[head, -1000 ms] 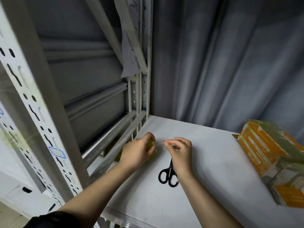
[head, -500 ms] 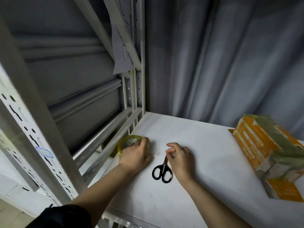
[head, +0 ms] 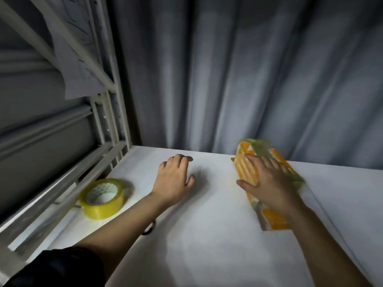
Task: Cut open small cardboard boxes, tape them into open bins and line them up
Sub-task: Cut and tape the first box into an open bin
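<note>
Head view: small orange-and-white cardboard box [head: 248, 168], lying on the white shelf surface [head: 207, 235] right of centre, close to the grey curtain [head: 228, 69]. Greenish tape crosses its top; motion blur hides finer detail. Right hand [head: 267, 181] lies over the box with fingers spread and fairly straight, thumb against the near side; whether it truly clasps the carton cannot be told. Left hand [head: 174, 179] hovers or rests on the bare shelf, fingers loosely curved, holding nothing. By judgement the carton is light, thin-walled and easily dented, its taped faces slick; holding across the 2 long sides, near the corners where board is stiffest, would suit best. Yellowish tape roll [head: 102, 198] lies flat at left beside the pale metal rack frame [head: 116, 112]. One black scissor loop [head: 149, 228] shows under the left forearm.
</note>
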